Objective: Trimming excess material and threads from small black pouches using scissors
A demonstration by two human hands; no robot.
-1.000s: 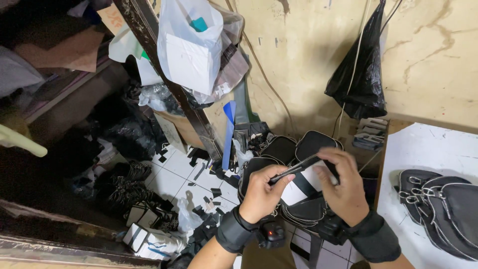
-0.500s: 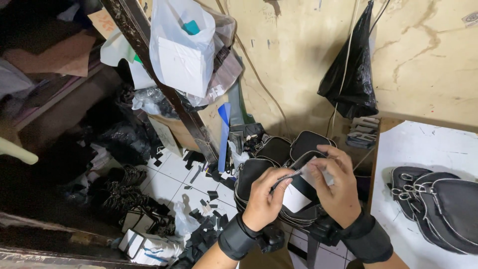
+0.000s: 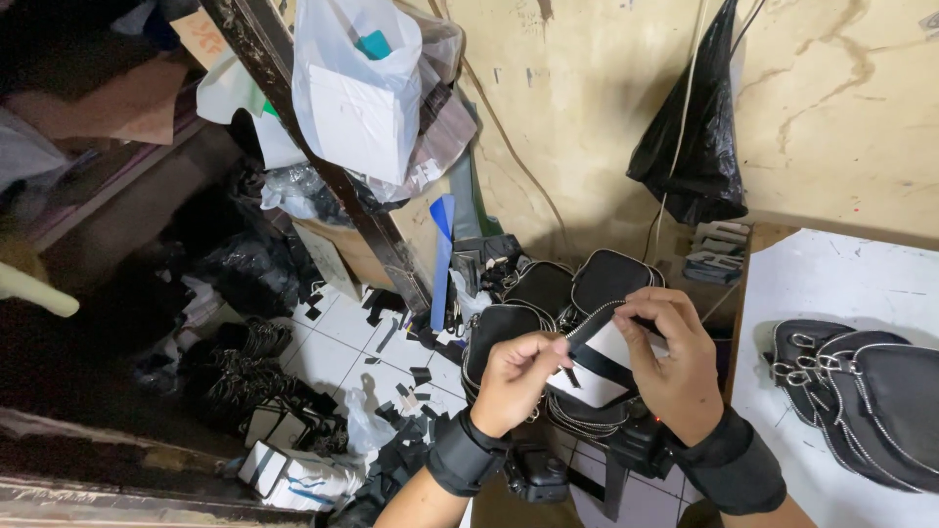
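Holds a small black-and-white pouch panel (image 3: 599, 370) up over a stack of black zippered pouches (image 3: 536, 289), close in front of the chest. Pinches the near end of a metal-toothed zipper strip (image 3: 593, 318) between thumb and fingertips of the left hand (image 3: 514, 376), fingers curled tight. Grips the far side of the panel with the right hand (image 3: 673, 367), thumb under, fingers folded over the top edge where the strip runs. Shows the strip lying slantwise along the panel's upper edge, stretched between both hands, with a short dark tab (image 3: 572, 377) dangling below the left fingertips; cannot tell whether that is a slider or a scrap. Judging by the look: panel flat and open, not closed up into a pouch like those below, so seemingly at an early-to-middle point for this piece, with the strip not visibly fixed all round. Counts several pouches that look finished: the stack beneath the hands, and more black pouches (image 3: 866, 391) lying on the white table (image 3: 841, 284) to the right. Leaves black offcuts scattered over the tiled floor (image 3: 342, 347), a white plastic bag (image 3: 354, 98) and a black plastic bag (image 3: 696, 147) hanging above.
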